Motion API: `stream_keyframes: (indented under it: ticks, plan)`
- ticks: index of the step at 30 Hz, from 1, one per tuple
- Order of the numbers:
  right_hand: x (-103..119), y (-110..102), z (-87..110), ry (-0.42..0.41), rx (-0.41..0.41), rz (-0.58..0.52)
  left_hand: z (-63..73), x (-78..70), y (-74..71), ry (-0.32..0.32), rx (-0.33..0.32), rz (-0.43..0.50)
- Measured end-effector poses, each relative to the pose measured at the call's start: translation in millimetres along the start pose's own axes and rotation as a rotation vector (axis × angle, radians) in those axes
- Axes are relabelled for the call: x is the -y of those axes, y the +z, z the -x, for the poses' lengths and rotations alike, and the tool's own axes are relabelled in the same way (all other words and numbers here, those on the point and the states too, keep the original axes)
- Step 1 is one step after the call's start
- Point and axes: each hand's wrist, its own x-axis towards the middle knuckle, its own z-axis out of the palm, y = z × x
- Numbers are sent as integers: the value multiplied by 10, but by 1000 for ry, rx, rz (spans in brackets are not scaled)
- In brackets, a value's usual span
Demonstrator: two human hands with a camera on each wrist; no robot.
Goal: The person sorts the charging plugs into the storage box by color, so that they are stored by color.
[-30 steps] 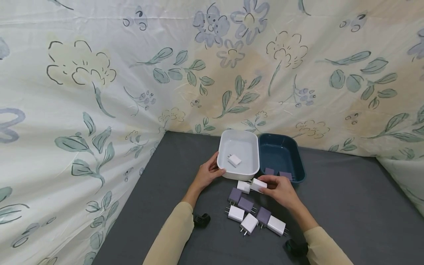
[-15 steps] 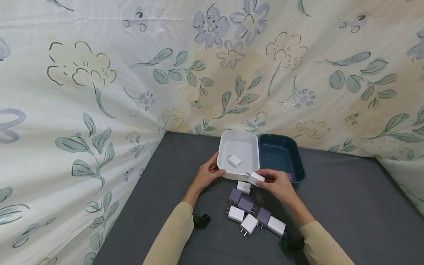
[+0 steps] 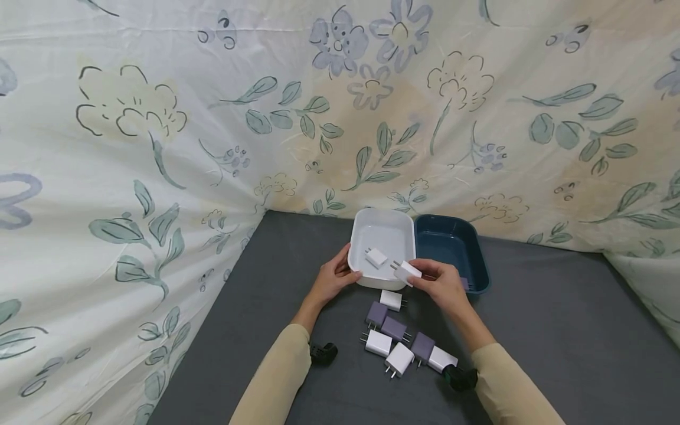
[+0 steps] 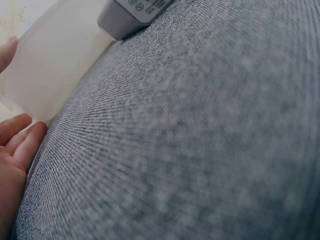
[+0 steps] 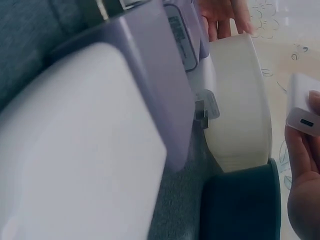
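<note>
In the head view my right hand (image 3: 443, 286) pinches a white USB charger plug (image 3: 407, 272) over the front right part of the white bin (image 3: 383, 213), prongs toward the upper left. The right wrist view shows the port end of that charger (image 5: 303, 112). My left hand (image 3: 332, 277) holds the bin's front left corner, thumb at the front and fingers along the side. Another white charger (image 3: 376, 258) lies inside this bin. Nearer to me, white chargers (image 3: 379, 342) and purple chargers (image 3: 395, 328) lie in a loose group on the dark cloth.
A dark blue bin (image 3: 451, 221) stands against the white bin's right side. A purple charger (image 3: 464, 284) shows in it, partly behind my right hand. The grey cloth (image 3: 558, 330) spreads to both sides, and a flowered curtain (image 3: 340, 147) rises behind.
My right hand has lifted the white charger from beside the group and carried it up and slightly left, over the white bin's front edge. My left hand stays put.
</note>
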Motion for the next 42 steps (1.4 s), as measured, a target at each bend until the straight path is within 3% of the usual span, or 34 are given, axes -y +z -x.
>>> stream_keyframes:
  ticks: [18, 23, 31, 42]
  plan:
    - [-6, 79, -182, 15, -46, -43, 0, -28, 16, -3, -13, -5]
    - [-40, 52, -165, -8, -47, -97, 1, -17, 29, -5, -16, 2]
    - [-127, 33, -93, -25, -28, -14, 15, -29, 11, -17, -14, -9]
    - [-162, 37, 11, -85, 40, -105, 3, -17, 9, -15, -10, -5]
